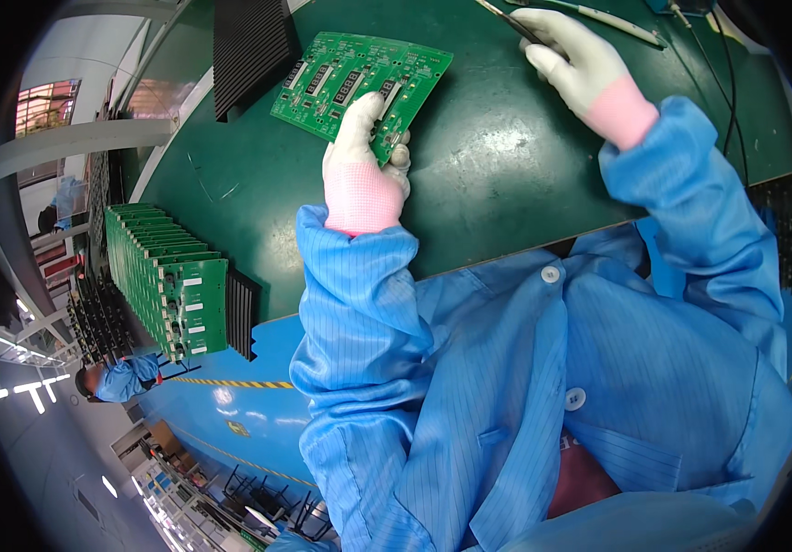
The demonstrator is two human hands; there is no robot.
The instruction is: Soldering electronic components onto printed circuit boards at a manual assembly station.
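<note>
My left hand (361,147), in a white glove with a pink cuff, grips a green circuit board (419,66) by its near corner. The thumb lies over the face of the board and the other fingers are behind it. Several dark digit displays (348,87) run in a row across that face. Off to the right and apart from the board, my gloved right hand (572,69) is closed around a slim metal tool (513,20) that looks like tweezers. Part of this tool is cut off by the top edge of the picture.
A ridged black rack (250,51) stands on the green table (488,175) beyond the board. Many green boards (170,276) stand in a row at the left. At the upper right lie a white pen-shaped tool (612,20) and dark cables (725,83). Another person (124,377) is far left.
</note>
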